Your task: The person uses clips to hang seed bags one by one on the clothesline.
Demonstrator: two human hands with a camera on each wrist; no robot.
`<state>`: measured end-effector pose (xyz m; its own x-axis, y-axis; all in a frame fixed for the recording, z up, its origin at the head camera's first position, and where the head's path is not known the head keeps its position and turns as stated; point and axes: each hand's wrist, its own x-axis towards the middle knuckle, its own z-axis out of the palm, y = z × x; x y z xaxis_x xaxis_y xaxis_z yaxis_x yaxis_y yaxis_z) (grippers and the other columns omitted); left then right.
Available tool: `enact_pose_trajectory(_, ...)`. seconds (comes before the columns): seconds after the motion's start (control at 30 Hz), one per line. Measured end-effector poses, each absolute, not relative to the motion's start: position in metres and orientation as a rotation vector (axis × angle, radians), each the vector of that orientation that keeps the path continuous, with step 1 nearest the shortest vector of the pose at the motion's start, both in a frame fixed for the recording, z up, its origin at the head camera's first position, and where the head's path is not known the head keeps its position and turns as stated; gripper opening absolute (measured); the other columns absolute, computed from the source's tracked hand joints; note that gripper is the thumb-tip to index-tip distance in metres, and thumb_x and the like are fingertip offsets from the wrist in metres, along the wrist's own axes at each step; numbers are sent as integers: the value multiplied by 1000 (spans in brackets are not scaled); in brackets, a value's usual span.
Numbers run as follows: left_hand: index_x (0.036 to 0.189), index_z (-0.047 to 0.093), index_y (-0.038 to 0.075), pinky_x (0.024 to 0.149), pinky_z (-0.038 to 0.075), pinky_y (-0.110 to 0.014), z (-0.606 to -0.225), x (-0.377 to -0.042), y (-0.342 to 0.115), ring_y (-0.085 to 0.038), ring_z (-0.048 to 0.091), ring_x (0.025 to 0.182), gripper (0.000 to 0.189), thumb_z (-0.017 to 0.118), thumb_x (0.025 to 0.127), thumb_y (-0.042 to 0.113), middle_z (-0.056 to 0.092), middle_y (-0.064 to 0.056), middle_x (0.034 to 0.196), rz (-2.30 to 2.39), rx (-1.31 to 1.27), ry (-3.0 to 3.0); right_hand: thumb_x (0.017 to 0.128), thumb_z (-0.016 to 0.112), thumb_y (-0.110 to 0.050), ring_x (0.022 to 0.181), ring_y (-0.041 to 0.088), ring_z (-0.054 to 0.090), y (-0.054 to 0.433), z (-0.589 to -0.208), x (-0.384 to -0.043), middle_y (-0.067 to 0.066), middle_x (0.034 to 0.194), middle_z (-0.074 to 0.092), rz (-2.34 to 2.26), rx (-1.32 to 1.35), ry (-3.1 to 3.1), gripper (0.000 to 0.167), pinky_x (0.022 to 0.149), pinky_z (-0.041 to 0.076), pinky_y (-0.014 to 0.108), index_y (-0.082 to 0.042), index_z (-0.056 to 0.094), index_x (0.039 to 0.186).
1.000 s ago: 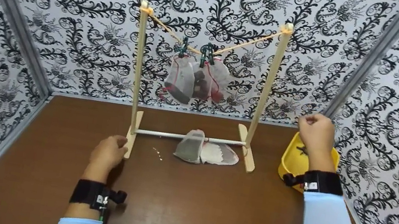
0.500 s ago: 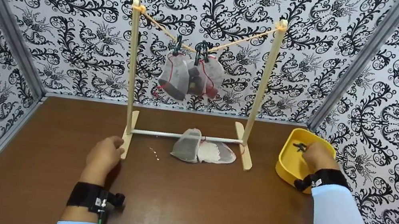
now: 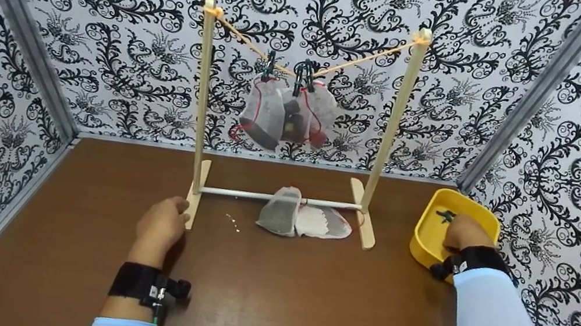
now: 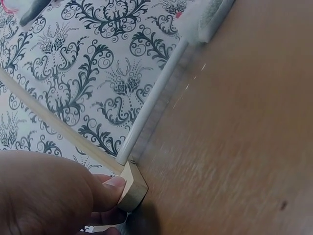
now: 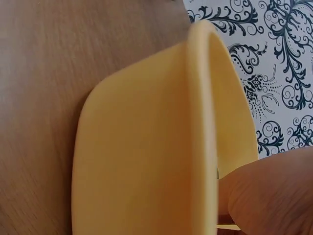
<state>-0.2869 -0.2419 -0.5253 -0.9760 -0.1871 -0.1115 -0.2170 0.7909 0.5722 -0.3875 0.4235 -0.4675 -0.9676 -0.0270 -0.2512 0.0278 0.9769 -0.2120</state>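
My left hand (image 3: 161,227) pinches the front end of a wooden stand's left foot (image 4: 131,188), thumb on one side and fingers on the other. At the right, my right hand (image 3: 469,233) reaches down inside a yellow bin (image 5: 132,147). Its fingertips are hidden by the bin wall, so what they hold does not show. Dark green clips (image 3: 445,216) lie in the bin beside that hand. From the stand's sagging orange cord (image 3: 366,60), several green clothespins (image 3: 305,76) hold up mesh pouches (image 3: 264,114) with red drawstrings and dark contents.
Two more mesh pouches lie against the stand's white crossbar (image 3: 232,193), one greenish-grey pouch (image 3: 279,217) and one pouch with white contents (image 3: 316,222). Small pale crumbs (image 3: 233,223) are scattered on the brown table (image 3: 274,296). Patterned walls (image 3: 140,73) enclose the back and sides.
My right hand has come down from above the yellow bin to inside it. My left hand stays at the stand's foot; the pouches hang as before.
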Motion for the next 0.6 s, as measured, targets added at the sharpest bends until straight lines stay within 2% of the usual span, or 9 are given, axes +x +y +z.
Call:
enact_pose_trajectory(0.23,156,65,8,115,53,-71,-526,-288,-239,-52,64,144,43,60,116,21,67,-22,159,936,-348,2930,86,80,-4,71,25,63,421,-468,-384,12,79,67,-426,108,2807,13,61,56,31,0,71,79)
enact_pose_trajectory(0.37,156,65,9,112,56,-70,-527,-288,-238,-53,65,143,42,60,115,20,67,-23,159,928,-348,2932,88,80,-8,68,24,62,424,-471,-396,10,75,67,-370,114,2758,16,60,55,27,0,75,76)
enact_pose_trajectory(0.5,155,65,8,111,57,-69,-527,-287,-238,-52,65,143,42,61,115,18,67,-23,158,929,-348,2935,94,80,-14,75,25,63,413,-454,-393,12,82,70,-291,86,2740,20,68,54,29,2,79,81)
enact_pose_trajectory(0.6,155,65,9,112,56,-69,-527,-287,-238,-52,65,143,42,62,115,19,68,-23,158,927,-350,2937,101,75,-15,78,25,63,404,-435,-385,14,87,73,-298,11,2785,24,72,53,33,2,81,85)
